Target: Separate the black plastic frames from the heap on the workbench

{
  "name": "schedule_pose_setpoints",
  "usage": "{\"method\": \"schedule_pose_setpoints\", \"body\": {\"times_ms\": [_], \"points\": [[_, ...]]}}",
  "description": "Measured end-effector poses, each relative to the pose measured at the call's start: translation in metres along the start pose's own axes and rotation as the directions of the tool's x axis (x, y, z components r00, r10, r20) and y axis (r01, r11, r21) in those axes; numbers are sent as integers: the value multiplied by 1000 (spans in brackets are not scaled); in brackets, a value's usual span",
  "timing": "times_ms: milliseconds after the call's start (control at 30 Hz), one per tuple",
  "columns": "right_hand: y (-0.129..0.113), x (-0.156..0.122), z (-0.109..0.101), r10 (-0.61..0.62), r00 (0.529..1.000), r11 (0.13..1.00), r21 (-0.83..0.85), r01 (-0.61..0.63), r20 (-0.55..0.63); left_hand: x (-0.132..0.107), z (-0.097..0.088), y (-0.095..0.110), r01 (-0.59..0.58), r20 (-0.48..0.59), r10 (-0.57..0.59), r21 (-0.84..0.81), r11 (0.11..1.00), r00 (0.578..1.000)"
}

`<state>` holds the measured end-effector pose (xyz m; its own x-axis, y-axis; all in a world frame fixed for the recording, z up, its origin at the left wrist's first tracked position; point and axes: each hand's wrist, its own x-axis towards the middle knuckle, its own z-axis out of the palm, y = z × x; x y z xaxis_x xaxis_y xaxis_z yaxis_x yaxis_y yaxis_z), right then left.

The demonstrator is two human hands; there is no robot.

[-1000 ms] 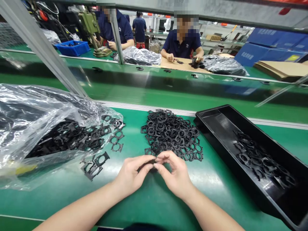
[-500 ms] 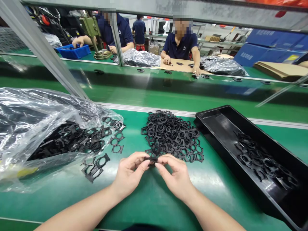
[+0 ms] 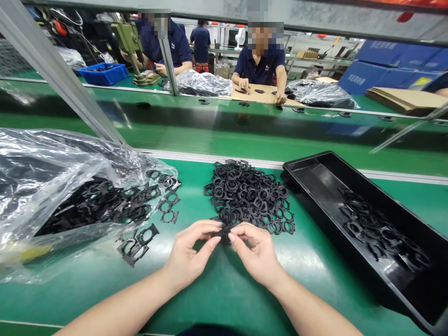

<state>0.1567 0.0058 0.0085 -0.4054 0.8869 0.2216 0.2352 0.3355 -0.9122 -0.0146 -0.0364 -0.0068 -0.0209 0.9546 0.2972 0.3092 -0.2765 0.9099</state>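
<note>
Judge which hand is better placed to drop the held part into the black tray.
Right, probably. The right hand pinches the small black part together with the left hand, and the black tray lies on its side.

Both hands meet, fingertips pinched together

The left hand [image 3: 189,259] and right hand [image 3: 257,254] reach in on bare forearms, palms turned inward, thumbs and forefingers closed in a small grip just apart from each other.
</note>
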Motion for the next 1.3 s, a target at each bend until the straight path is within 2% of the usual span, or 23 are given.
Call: {"method": "schedule_pose_setpoints", "body": {"times_ms": [67, 167, 267, 367, 467, 600, 800, 1067, 1300], "points": [[0, 0, -1, -106, 994, 989, -101, 109, 33, 3, -2, 1, -68, 39, 64, 99, 993, 997], [-1, -2, -1, -259, 959, 937, -210, 279, 117, 4, -4, 0, -209, 125, 187, 199, 957, 974], [-2, -5, 0, -306, 943, 916, -228, 329, 129, 3, -2, 0, -234, 134, 211, 189, 954, 968], [-5, -6, 1, -250, 964, 949, -177, 262, 92, 1, -1, 3, -105, 78, 99, 69, 992, 992], [-6, -6, 0, -163, 982, 978, -113, 173, 93, 1, -2, 5, 37, 34, -35, -57, 998, 999], [-5, -5, 1, -125, 989, 986, -97, 133, 82, 0, -1, 5, 123, 4, -124, -133, 983, 992], [-3, -5, 4, -100, 993, 994, -37, 103, 57, 0, 1, 3, 87, -39, -95, -158, 984, 995], [-1, -5, 7, 92, 995, 976, 194, -95, 23, 0, -1, 5, -12, -33, 7, -152, 988, 999], [-5, -6, 6, 79, 997, 981, 178, -73, -24, 0, -3, 6, -40, -7, 39, -187, 981, 999]]}}
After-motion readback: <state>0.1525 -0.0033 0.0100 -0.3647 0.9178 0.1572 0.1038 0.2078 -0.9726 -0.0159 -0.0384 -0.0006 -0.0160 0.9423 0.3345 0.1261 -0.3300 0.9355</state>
